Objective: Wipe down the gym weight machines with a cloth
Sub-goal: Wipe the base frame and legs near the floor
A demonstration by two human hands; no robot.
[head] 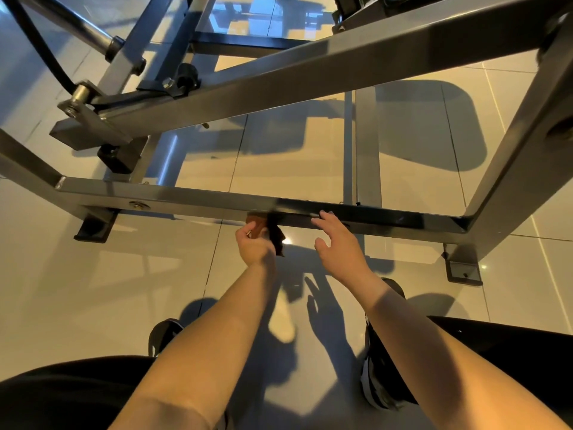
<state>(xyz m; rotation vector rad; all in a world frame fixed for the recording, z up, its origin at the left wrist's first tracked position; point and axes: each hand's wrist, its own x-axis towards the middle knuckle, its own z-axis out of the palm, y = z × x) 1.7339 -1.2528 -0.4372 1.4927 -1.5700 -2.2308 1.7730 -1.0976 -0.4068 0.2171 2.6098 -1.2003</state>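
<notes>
Two hands are down at the low crossbar (192,197) of the weight machine, so I'd call this mid-wipe on the bottom frame. Far left there's a bolt (139,205) in the bar and a black foot plate (93,228) sitting on the tiled floor (77,290). Next comes the left hand (254,243), fingers curled round a dark brownish cloth (277,232) that's bunched against the near face of the bar, with a tail of it hanging below. Just right of that, the right hand (338,246) is spread loose and holding nothing, fingertips (322,216) resting on the bar's edge, probably steadying. My guess is the cloth has to slide on toward the right corner (462,220), so that right hand needs to shift out of its path first.
</notes>
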